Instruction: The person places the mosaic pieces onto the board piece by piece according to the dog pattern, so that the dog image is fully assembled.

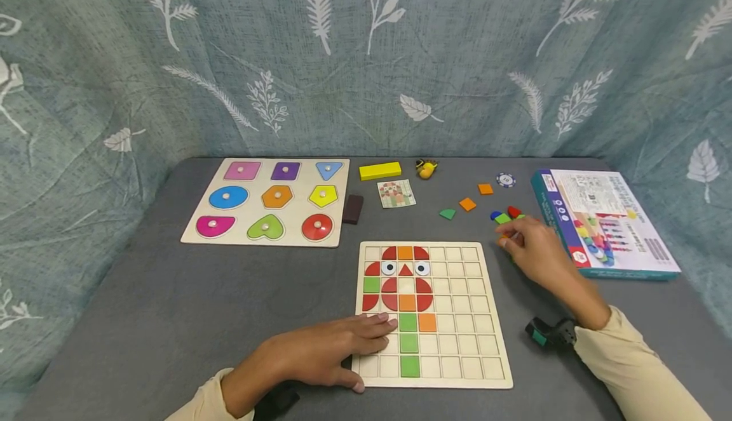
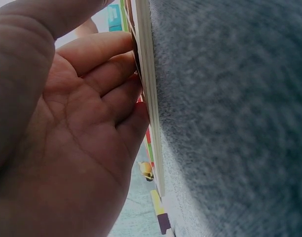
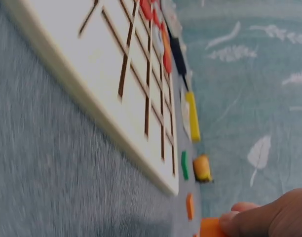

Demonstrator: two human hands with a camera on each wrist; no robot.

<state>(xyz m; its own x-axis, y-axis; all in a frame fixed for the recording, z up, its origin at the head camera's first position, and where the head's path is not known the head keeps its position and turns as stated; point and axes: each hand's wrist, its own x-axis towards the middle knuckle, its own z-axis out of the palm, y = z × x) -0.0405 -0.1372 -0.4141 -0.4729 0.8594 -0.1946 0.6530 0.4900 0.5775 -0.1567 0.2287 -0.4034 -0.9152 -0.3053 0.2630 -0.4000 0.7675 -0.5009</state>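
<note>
the left hand lies outstretched on the board; the right hand, right of the board, pinches an orange tile. it looks light, stiff and probably slick, so opposite edges should give the best hold.

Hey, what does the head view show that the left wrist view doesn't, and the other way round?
Only the head view: the back of the left hand, the round chip and the small picture card.
Only the left wrist view: that hand's palm and, close up, the layered edge of the grid board.
Both: the left hand, the grid board, the yellow block, the dark brown block and the yellow toy.
</note>
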